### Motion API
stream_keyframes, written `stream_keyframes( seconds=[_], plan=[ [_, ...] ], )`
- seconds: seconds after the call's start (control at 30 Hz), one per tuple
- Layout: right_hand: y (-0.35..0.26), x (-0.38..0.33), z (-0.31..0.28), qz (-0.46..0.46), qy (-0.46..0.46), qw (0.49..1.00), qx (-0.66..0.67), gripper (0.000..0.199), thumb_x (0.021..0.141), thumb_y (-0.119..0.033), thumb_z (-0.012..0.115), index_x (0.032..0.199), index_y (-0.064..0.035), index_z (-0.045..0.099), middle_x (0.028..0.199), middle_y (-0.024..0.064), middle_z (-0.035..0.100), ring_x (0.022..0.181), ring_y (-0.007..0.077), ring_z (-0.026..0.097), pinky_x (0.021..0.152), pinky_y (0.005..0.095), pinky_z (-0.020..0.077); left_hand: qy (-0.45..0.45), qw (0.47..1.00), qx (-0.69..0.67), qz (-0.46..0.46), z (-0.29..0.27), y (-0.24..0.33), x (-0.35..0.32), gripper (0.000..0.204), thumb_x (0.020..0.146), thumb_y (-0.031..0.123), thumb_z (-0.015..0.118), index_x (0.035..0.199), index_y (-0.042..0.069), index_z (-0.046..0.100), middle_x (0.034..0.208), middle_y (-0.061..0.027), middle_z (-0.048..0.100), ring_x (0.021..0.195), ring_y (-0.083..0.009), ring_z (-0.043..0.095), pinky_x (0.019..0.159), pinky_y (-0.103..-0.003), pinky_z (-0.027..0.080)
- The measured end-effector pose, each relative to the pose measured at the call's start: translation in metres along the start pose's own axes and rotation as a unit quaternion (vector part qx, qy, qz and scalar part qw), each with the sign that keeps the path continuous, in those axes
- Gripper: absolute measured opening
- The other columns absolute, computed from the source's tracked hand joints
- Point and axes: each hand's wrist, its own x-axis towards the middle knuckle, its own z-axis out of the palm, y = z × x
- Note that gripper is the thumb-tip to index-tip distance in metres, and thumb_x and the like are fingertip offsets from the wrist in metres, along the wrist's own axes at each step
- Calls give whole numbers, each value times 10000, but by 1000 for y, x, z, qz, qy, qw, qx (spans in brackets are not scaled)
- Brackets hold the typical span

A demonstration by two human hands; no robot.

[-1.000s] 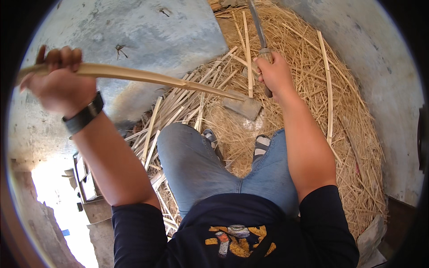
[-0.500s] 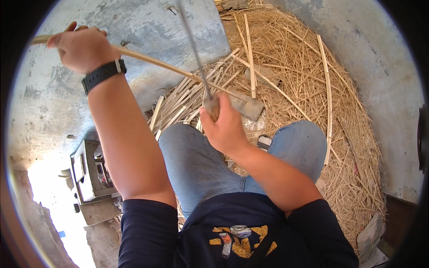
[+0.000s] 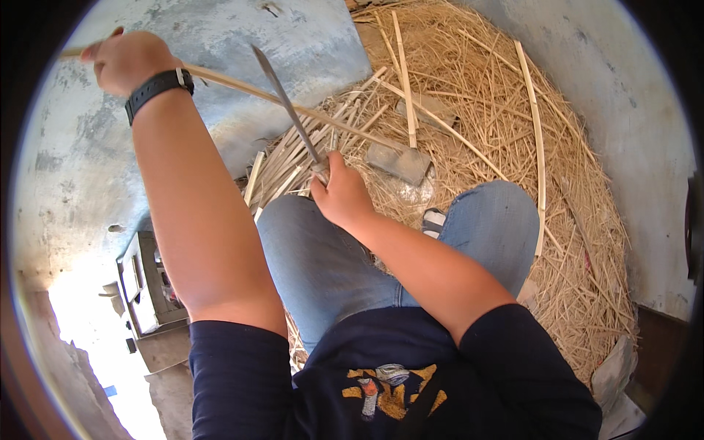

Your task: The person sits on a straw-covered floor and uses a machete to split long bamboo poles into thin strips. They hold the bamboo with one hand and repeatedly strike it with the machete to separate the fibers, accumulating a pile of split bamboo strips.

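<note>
Left hand (image 3: 128,60) gripping strip (image 3: 293,106), right hand (image 3: 341,194) gripping knife (image 3: 286,103)

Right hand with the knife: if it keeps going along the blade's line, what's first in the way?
Likely the bamboo strip held by the left hand; the knife in the right hand crosses it, though depth is unclear.

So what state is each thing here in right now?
Left hand: raised, gripping the strip.
Strip: held up, slanting across.
Right hand: closed on the knife.
Knife: blade up, crossing the strip.
Stone: flat on straw.
Straw: loose, heaped.
</note>
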Motion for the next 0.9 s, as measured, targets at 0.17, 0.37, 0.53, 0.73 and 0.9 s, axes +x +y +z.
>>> stream_keyframes(
  seconds=[0.17, 0.37, 0.53, 0.73, 0.9],
  plan=[
    [66, 5, 10, 123, 30, 992, -11, 368, 876, -139, 637, 1185, 14, 510, 920, 244, 696, 858, 387, 711, 750, 473, 560, 37, 997, 65, 1, -1, -14, 10, 655, 1064, 524, 200, 1037, 66, 668, 1090, -158, 666, 977, -331, 646, 837, -470, 537],
    [5, 10, -4, 5, -25, 998, 58, 336, 872, -142, 667, 1144, 11, 542, 920, 240, 702, 770, 376, 708, 704, 469, 551, 51, 997, 26, 43, -12, -21, 28, 732, 1057, 538, 166, 1001, 28, 689, 931, -236, 689, 877, -340, 689, 802, -403, 597],
    [99, 32, 7, 171, 27, 985, -17, 386, 909, -125, 639, 1230, 52, 521, 1075, 266, 682, 888, 340, 705, 758, 440, 570, 36, 994, 97, 33, 0, -15, 8, 694, 1065, 515, 174, 945, 55, 680, 996, -164, 669, 831, -329, 661, 718, -412, 586],
    [52, 24, 1, 180, 1, 978, 106, 377, 925, -56, 601, 1262, 70, 491, 1107, 272, 674, 881, 329, 707, 684, 444, 581, 48, 998, 6, 37, -13, -37, 49, 690, 1071, 497, 158, 987, 35, 662, 1000, -202, 673, 883, -315, 685, 760, -397, 612],
    [36, 22, 7, 54, -46, 997, -43, 395, 886, -64, 635, 1238, 56, 501, 1023, 279, 695, 908, 375, 709, 734, 448, 576, 40, 995, 33, 80, -21, -38, 57, 677, 1081, 464, 166, 1029, -22, 634, 991, -213, 679, 782, -325, 702, 788, -383, 623]
  ],
)
